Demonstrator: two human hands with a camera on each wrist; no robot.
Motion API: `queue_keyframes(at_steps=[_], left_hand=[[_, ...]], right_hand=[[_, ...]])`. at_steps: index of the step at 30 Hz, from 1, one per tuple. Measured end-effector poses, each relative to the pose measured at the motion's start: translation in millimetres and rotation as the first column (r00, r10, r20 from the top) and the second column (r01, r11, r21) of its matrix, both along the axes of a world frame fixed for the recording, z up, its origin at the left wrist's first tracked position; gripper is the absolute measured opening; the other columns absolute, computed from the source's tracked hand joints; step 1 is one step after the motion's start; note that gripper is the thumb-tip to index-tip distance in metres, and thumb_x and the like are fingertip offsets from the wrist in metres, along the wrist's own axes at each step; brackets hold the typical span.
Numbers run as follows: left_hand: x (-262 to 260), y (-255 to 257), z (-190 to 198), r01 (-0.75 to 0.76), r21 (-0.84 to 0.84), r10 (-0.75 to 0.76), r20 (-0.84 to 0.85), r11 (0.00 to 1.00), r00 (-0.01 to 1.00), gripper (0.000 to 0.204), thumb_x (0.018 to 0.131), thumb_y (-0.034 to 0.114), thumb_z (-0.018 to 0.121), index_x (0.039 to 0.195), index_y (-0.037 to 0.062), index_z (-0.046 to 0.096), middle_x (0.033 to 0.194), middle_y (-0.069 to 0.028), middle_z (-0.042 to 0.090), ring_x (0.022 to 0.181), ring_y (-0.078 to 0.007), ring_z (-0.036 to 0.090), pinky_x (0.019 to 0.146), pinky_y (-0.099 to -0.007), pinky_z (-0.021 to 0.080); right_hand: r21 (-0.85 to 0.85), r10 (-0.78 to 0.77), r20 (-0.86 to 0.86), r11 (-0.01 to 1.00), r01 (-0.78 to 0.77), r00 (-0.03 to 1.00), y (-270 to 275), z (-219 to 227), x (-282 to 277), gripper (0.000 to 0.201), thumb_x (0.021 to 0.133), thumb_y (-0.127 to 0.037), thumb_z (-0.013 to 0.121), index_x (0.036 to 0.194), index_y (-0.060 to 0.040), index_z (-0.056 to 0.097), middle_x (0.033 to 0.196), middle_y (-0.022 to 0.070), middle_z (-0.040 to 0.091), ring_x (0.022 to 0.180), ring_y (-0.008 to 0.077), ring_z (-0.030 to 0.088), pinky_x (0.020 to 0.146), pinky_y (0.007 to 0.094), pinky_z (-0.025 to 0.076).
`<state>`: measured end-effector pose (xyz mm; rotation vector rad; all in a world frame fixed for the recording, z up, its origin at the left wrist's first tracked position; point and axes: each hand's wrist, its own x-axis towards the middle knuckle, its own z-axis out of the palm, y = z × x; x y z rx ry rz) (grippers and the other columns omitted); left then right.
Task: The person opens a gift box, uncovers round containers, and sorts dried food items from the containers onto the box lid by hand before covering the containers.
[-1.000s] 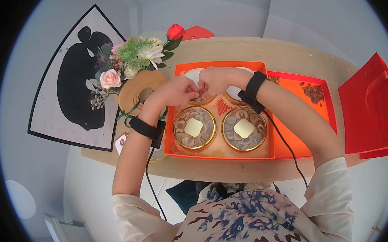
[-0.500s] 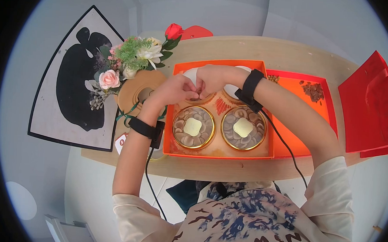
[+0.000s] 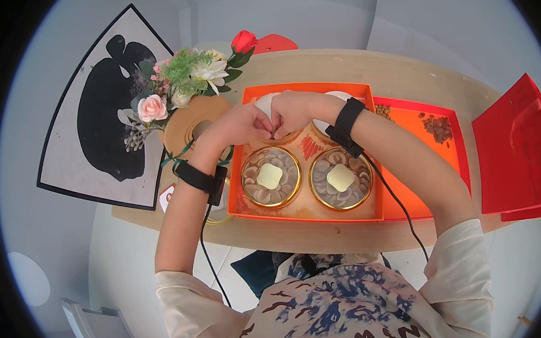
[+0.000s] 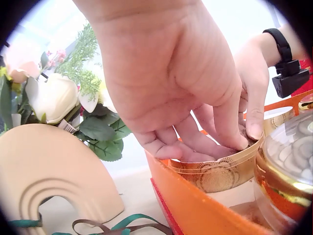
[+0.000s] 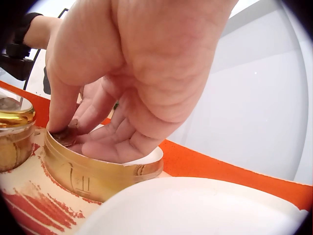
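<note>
Both hands meet inside an uncovered round gold container [image 4: 215, 174] with a pale inside, in the orange box [image 3: 234, 191]. My left hand [image 3: 239, 126] reaches in from the left, its thumb and fingers pinching at small brown slices. From the right, my right hand [image 3: 293, 111] holds brown slices [image 5: 66, 134] between thumb and fingers at the container's inner edge. The other fingers of both hands reach down inside the wall. Nearer the body stand two gold-rimmed containers with clear lids [image 3: 271, 176] [image 3: 341, 179], full of round slices under pale labels.
Another white round container [image 5: 195, 208] is beside the right hand. A red tray [image 3: 410, 182] with brown pieces [image 3: 436, 129] adjoins the box on the right; red bags [image 3: 516, 151] stand beyond. Left are a tan ring-shaped vase [image 3: 181, 124], flowers [image 3: 153, 108] and a black-edged panel [image 3: 57, 158].
Both hands have shifted slightly to the left and come closer together within the same container. The lidded containers have not moved within the box.
</note>
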<state>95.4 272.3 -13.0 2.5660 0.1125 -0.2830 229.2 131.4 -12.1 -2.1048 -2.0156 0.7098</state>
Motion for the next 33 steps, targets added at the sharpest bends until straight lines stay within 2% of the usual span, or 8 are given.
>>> queue_keyframes(at_steps=[6, 8, 15, 17, 21, 23, 26, 33], left_hand=[[1, -3, 1, -0.013, 0.018, 0.014, -0.061, 1.0, 0.998, 0.02, 0.083, 0.008, 0.073, 0.101, 0.0011, 0.075, 0.089, -0.012, 0.074, 0.085, -0.0215, 0.068, 0.08, -0.0345, 0.053], [2, -4, 2, -0.014, 0.047, 0.019, -0.098, 0.999, 0.995, 0.022, 0.084, 0.011, 0.072, 0.103, 0.0004, 0.074, 0.091, -0.0126, 0.074, 0.085, -0.0225, 0.069, 0.08, -0.035, 0.053], [1, -2, 1, 0.015, 0.011, -0.014, -0.085, 1.0, 0.996, 0.023, 0.085, 0.014, 0.071, 0.103, 0.0001, 0.074, 0.092, -0.0129, 0.074, 0.085, -0.0225, 0.068, 0.079, -0.0354, 0.053], [1, -3, 3, 0.016, 0.04, -0.013, -0.093, 0.999, 0.996, 0.025, 0.085, 0.013, 0.071, 0.106, -0.0004, 0.07, 0.094, -0.0124, 0.074, 0.086, -0.0219, 0.068, 0.08, -0.0355, 0.053], [0, -4, -1, -0.061, 0.013, 0.062, -0.071, 0.998, 0.996, 0.036, 0.087, 0.011, 0.07, 0.12, 0.0005, 0.058, 0.096, -0.0121, 0.073, 0.088, -0.0209, 0.068, 0.081, -0.0353, 0.053], [-1, -9, 5, -0.134, -0.056, 0.127, -0.105, 0.989, 0.986, 0.048, 0.089, 0.009, 0.069, 0.128, 0.0033, 0.042, 0.097, -0.0122, 0.072, 0.089, -0.0195, 0.068, 0.081, -0.0344, 0.052], [-1, -8, 6, -0.143, -0.118, 0.128, -0.126, 0.983, 0.984, 0.055, 0.089, 0.008, 0.07, 0.13, 0.0041, 0.034, 0.095, -0.0124, 0.072, 0.089, -0.0194, 0.068, 0.081, -0.034, 0.052], [-1, -8, 4, -0.202, -0.142, 0.191, -0.09, 0.969, 0.977, 0.053, 0.088, 0.008, 0.072, 0.127, 0.0037, 0.037, 0.092, -0.0118, 0.072, 0.088, -0.0186, 0.068, 0.079, -0.0324, 0.052]], right_hand=[[0.013, 0.023, 0.02, 1.0, -0.023, 1.0, 0, -1, 0, 0.025, 0.082, -0.027, 0.078, 0.097, -0.0073, 0.079, 0.088, 0.012, 0.076, 0.083, 0.0256, 0.071, 0.075, 0.0374, 0.055], [-0.007, 0.027, 0.0, 1.0, -0.027, 1.0, 2, -4, 3, 0.03, 0.078, -0.036, 0.079, 0.093, -0.0102, 0.08, 0.095, 0.0102, 0.075, 0.09, 0.0268, 0.07, 0.082, 0.0386, 0.055], [0.008, 0.006, -0.062, 1.0, -0.005, 0.998, 2, -9, 7, 0.029, 0.077, -0.034, 0.08, 0.093, -0.0107, 0.081, 0.095, 0.0101, 0.075, 0.089, 0.0265, 0.07, 0.082, 0.0386, 0.055], [0.038, 0.018, -0.012, 0.999, -0.018, 1.0, -2, -4, 3, 0.023, 0.082, -0.025, 0.076, 0.096, -0.0069, 0.079, 0.086, 0.0113, 0.075, 0.079, 0.025, 0.07, 0.071, 0.0374, 0.054], [0.03, 0.02, 0.0, 0.999, -0.02, 1.0, -4, 2, 0, 0.023, 0.082, -0.025, 0.076, 0.095, -0.0068, 0.079, 0.087, 0.0106, 0.076, 0.08, 0.0242, 0.071, 0.073, 0.0371, 0.055], [0.06, 0.024, -0.045, 0.998, -0.021, 0.999, -1, -4, 3, 0.025, 0.081, -0.026, 0.076, 0.098, -0.0077, 0.079, 0.09, 0.01, 0.076, 0.084, 0.0243, 0.072, 0.076, 0.0373, 0.055], [0.063, 0.065, -0.015, 0.996, -0.064, 0.998, 3, -7, 3, 0.028, 0.081, -0.028, 0.076, 0.102, -0.0087, 0.078, 0.094, 0.0103, 0.076, 0.089, 0.0251, 0.072, 0.08, 0.0375, 0.056], [0.009, 0.015, -0.003, 1.0, -0.015, 1.0, 1, -5, 1, 0.031, 0.081, -0.03, 0.075, 0.104, -0.0085, 0.077, 0.097, 0.0107, 0.076, 0.092, 0.0249, 0.072, 0.082, 0.0368, 0.056]])
